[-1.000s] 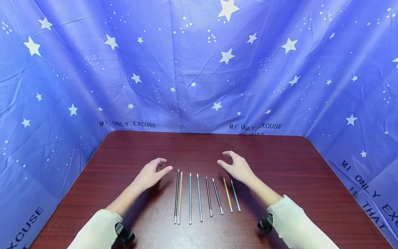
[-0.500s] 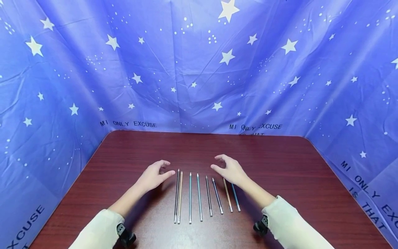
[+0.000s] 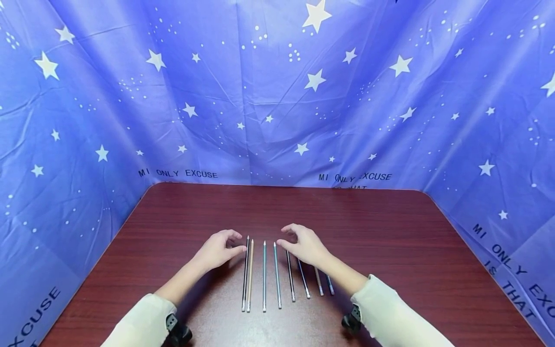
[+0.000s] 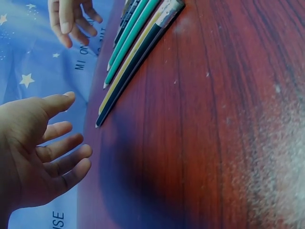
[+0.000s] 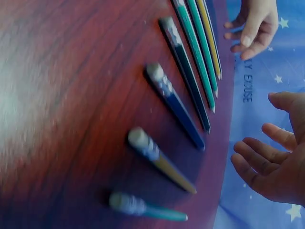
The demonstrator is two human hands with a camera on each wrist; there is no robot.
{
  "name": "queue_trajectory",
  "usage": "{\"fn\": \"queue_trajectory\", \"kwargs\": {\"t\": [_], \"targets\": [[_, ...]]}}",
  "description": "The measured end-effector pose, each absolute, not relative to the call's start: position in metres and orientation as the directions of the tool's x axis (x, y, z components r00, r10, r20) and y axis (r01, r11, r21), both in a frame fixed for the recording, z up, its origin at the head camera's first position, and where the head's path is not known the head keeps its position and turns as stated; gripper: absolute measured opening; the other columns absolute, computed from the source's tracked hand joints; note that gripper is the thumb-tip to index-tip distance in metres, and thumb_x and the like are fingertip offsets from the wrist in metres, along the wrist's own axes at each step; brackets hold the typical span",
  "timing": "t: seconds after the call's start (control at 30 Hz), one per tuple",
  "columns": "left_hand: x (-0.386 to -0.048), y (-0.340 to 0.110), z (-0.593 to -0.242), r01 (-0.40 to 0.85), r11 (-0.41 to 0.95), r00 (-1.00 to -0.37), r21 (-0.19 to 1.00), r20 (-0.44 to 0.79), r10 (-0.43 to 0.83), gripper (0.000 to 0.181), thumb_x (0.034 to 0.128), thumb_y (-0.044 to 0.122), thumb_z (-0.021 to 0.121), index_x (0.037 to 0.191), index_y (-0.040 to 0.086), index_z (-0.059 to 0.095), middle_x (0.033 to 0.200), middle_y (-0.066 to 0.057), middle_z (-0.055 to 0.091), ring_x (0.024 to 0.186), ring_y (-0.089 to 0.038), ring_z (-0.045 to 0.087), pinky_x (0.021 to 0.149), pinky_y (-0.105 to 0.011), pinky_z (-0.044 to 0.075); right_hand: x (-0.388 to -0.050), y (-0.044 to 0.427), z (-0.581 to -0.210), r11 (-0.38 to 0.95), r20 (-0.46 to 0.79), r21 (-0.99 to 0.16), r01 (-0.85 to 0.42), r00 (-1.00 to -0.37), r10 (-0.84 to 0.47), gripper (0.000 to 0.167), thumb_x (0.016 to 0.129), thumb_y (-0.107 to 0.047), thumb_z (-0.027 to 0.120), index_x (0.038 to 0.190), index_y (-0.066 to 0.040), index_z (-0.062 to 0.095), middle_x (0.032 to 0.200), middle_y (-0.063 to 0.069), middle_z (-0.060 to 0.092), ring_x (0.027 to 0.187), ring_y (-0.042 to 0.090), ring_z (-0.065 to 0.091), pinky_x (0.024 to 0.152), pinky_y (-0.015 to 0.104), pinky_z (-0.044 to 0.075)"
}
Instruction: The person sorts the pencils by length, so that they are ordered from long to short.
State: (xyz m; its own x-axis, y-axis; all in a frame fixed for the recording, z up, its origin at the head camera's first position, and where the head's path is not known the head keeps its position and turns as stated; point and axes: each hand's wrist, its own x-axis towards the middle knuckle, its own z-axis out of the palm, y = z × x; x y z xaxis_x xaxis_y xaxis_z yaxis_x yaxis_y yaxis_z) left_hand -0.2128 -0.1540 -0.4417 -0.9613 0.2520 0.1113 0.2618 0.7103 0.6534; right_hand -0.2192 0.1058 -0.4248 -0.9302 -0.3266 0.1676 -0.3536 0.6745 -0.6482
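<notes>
Several pencils lie side by side in a row, eraser ends toward the person. At the row's left are a black pencil (image 3: 245, 274) and a yellow pencil (image 3: 250, 277) close together; two green pencils (image 3: 264, 277) (image 3: 277, 277) come after them. My left hand (image 3: 218, 249) hovers by the black pencil's tip, fingers loosely bent, holding nothing. My right hand (image 3: 305, 246) hangs above the tips of the right-hand pencils, its thumb near the second green one, also holding nothing. It partly hides a dark pencil (image 3: 290, 277), a blue pencil (image 3: 304, 279), another yellow pencil (image 5: 174, 175) and another green pencil (image 5: 164, 213).
The dark red wooden table (image 3: 173, 207) has rounded far corners. Behind it and at both sides hangs a blue curtain (image 3: 243, 96) with white stars and lettering. A black wrist camera sits at each pale sleeve (image 3: 140, 320).
My right hand has moved left and toward the person, over the right-hand pencils' tips. My left hand has shifted slightly right and nearer the person. The pencils lie as before.
</notes>
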Motion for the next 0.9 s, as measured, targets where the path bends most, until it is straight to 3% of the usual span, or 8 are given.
{"fn": "queue_trajectory", "kwargs": {"t": [0.37,0.9], "targets": [[-0.209,-0.148,-0.444,0.269,0.724,-0.958,0.635,0.103,0.266,0.028,0.0782,0.026,0.074,0.098,0.008,0.066,0.090,-0.002,0.066,0.081,-0.014,0.060,0.072,-0.027,0.050,-0.211,0.080,-0.430,0.653,0.161,-0.629,-0.422,-0.893,-0.421,0.035,0.085,-0.030,0.067,0.111,-0.006,0.064,0.100,0.008,0.068,0.088,0.020,0.064,0.073,0.030,0.054],[-0.209,-0.139,-0.454,0.220,0.782,-0.973,0.583,0.079,0.215,0.026,0.0769,0.030,0.075,0.095,0.013,0.067,0.087,0.003,0.063,0.081,-0.011,0.060,0.074,-0.032,0.052,-0.204,0.057,-0.437,0.663,0.140,-0.600,-0.448,-0.875,-0.464,0.036,0.085,-0.031,0.067,0.113,-0.009,0.063,0.098,0.007,0.068,0.087,0.018,0.063,0.071,0.026,0.053]]}}
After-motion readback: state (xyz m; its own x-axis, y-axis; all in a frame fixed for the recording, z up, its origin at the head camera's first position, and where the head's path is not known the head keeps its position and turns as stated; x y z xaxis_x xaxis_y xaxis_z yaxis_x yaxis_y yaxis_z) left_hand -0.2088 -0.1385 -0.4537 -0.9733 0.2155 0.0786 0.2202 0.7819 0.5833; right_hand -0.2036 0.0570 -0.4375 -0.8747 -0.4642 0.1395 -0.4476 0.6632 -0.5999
